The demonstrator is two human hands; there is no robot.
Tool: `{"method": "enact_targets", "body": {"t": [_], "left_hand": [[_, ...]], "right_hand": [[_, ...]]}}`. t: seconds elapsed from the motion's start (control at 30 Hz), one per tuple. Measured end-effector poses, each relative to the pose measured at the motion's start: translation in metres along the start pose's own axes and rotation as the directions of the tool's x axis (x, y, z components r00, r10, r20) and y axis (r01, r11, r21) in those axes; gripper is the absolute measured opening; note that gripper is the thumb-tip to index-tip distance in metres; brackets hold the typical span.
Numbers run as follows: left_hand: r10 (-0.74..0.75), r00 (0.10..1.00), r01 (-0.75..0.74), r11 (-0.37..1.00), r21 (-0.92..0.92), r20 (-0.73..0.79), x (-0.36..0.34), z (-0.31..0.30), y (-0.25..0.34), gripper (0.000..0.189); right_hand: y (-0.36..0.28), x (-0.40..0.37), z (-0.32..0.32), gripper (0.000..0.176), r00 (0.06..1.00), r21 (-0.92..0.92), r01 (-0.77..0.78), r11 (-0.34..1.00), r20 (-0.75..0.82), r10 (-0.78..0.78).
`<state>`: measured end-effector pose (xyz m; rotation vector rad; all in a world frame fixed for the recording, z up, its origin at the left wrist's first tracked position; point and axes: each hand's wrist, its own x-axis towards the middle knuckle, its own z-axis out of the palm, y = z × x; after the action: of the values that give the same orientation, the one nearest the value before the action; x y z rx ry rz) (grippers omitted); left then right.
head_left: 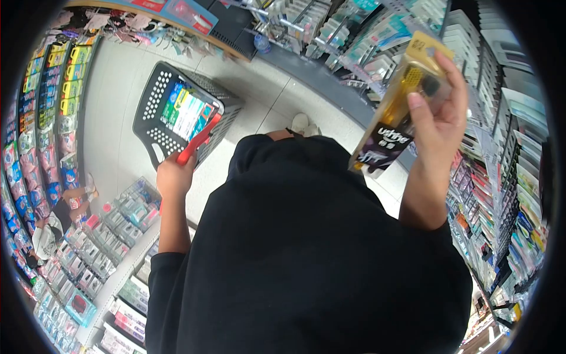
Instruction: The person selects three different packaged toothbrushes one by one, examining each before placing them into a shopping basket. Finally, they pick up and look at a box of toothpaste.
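My left hand (175,175) is closed around the red handle (197,140) of a dark grey shopping basket (154,133). Inside the basket lie flat packages (187,115) in green, blue and white. On the right, my right hand (439,112) grips a long clear-and-gold package (389,127) with a black label, its thumb across the front and its fingers behind. This package is tilted, its gold top edge pointing up and right, and is held in front of the hanging goods. A dark item shows through its upper part.
Racks of hanging packaged goods (348,35) fill the top and right side. Shelves of colourful packs (71,88) stand at the far left. Another person (50,236) is at the lower left, near boxed goods (88,253). Tiled floor (112,112) surrounds the basket.
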<state>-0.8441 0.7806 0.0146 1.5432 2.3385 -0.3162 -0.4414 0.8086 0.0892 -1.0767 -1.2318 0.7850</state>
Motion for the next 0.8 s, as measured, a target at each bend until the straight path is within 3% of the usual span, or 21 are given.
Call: {"method": "enact_targets", "body": {"t": [0.23, 0.57, 0.8], "left_hand": [[0.028, 0.996, -0.029, 0.999, -0.014, -0.086, -0.006, 0.000, 0.000, 0.038], [0.040, 0.986, -0.019, 0.992, -0.128, 0.161, -0.003, -0.010, 0.002, 0.041], [0.039, 0.995, -0.035, 0.998, -0.044, 0.093, 0.001, 0.000, 0.001, 0.043]], "right_hand": [[-0.004, -0.014, 0.000, 0.057, 0.995, 0.109, -0.052, 0.993, -0.084, 0.062], [-0.009, -0.030, -0.016, 0.058, 0.994, 0.178, -0.082, 0.981, -0.062, 0.095], [-0.013, -0.031, -0.019, 0.058, 0.973, 0.289, -0.169, 0.942, -0.101, 0.206]]}}
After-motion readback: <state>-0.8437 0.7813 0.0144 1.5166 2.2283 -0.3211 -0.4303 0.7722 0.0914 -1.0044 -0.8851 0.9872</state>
